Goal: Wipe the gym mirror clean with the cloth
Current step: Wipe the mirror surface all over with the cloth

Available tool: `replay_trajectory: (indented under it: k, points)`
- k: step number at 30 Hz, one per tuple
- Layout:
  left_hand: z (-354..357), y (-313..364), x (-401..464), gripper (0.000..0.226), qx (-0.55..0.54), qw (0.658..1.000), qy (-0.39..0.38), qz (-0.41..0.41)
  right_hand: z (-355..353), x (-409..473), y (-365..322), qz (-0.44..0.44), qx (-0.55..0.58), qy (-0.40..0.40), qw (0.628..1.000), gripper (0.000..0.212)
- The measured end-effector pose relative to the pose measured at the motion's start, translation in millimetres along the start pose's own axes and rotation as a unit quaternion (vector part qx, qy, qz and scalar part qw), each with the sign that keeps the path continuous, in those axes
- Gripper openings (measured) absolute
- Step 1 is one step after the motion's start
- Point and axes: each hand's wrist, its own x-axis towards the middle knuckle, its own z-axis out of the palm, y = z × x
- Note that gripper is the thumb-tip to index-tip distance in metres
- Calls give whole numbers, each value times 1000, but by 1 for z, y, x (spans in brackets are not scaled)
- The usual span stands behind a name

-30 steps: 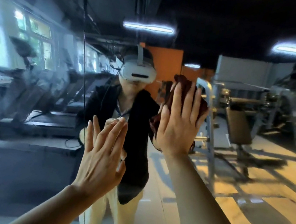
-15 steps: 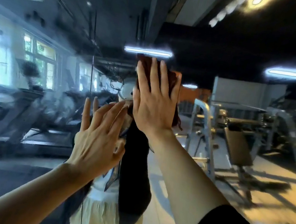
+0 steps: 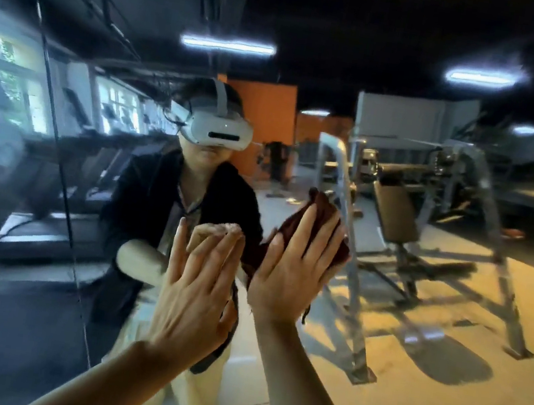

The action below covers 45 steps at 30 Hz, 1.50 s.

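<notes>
Now the dark maroon crumpled cloth [image 3: 319, 225] sits low and to the right on the large wall-mounted gym mirror [image 3: 430, 330], pinned flat under the right hand [image 3: 290, 268], whose fingers are spread straight over it and press it to the glass. Half a second ago the same hand had it up high, over the reflected white headset; a second ago it was at mid height to the right. So the cloth has gone up and come back down, which reads as a sweeping stroke across the central panel, with wiping under way rather than finished. The left hand [image 3: 191, 291] stays flat and empty against the glass just beside the right, fingers straight, apparently bracing; it has hardly shifted.

Most of the cloth is hidden behind the right palm, with only its top corner and a frayed lower edge showing, so how it is folded cannot be told. Streaks or dirt on the glass are hard to make out: the left panel, past the thin vertical seam [image 3: 60, 136], looks hazy, but motion blur and reflections of treadmills and a weight bench [image 3: 392, 214] confuse it. Both forearms are cut off at the bottom edge.
</notes>
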Motion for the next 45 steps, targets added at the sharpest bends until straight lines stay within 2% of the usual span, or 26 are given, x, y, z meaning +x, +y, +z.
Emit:
replay_trajectory:
  k: [6, 8, 11, 13, 15, 17, 19, 21, 25, 27, 29, 31, 35, 39, 42, 45]
  points:
    - [35, 28, -50, 116, -43, 991, -128, 10, -5, -74, 106, 154, 2, -1, 988, 59]
    - [37, 35, -50, 117, -52, 989, -141, 8, -7, -63, 120, 185, 20, 14, 982, 64]
    - [33, 41, -34, 111, -38, 992, -122, 7, -6, -13, 103, 201, 36, 59, 977, 68]
    - [28, 46, -20, 104, -28, 995, -98, -10, -6, 13, 77, 131, 29, 62, 989, 64]
    - [25, 51, -9, 99, -22, 997, -78, -22, -6, 16, 60, 14, 17, 22, 1000, 59]
    - [26, 57, -4, 97, -21, 997, -68, -22, -9, 3, 70, -74, 17, -14, 997, 56]
    - [30, 61, -6, 99, -20, 998, -65, -15, -13, -13, 101, -105, 13, -23, 994, 54]
    - [35, 65, -12, 101, -19, 998, -65, -2, -16, -23, 134, -47, 5, -2, 999, 55]
    - [40, 67, -19, 98, -34, 998, -50, 8, -17, -2, 169, 164, 45, 61, 984, 68]
    - [36, 62, -20, 95, -30, 999, -43, 1, -17, 26, 170, 186, 49, 88, 977, 68]
    - [29, 53, -25, 87, -25, 999, -33, -9, -16, 51, 157, 148, 31, 104, 983, 64]
    - [21, 38, -39, 80, -25, 999, -30, -28, -15, 61, 132, 74, 24, 86, 993, 64]
    - [7, 0, -83, 107, -11, 993, -61, -103, -15, 40, 83, -135, -3, 1, 991, 59]
    - [-9, -34, -122, 110, 0, 988, -50, -146, -11, -14, 51, -288, -18, -66, 955, 55]
    - [-17, -64, -147, 104, 9, 985, -38, -165, -1, -64, 23, -321, -22, -74, 944, 55]
    - [-27, -99, -168, 98, 16, 984, -26, -178, 12, -109, -20, -297, -15, -66, 953, 55]
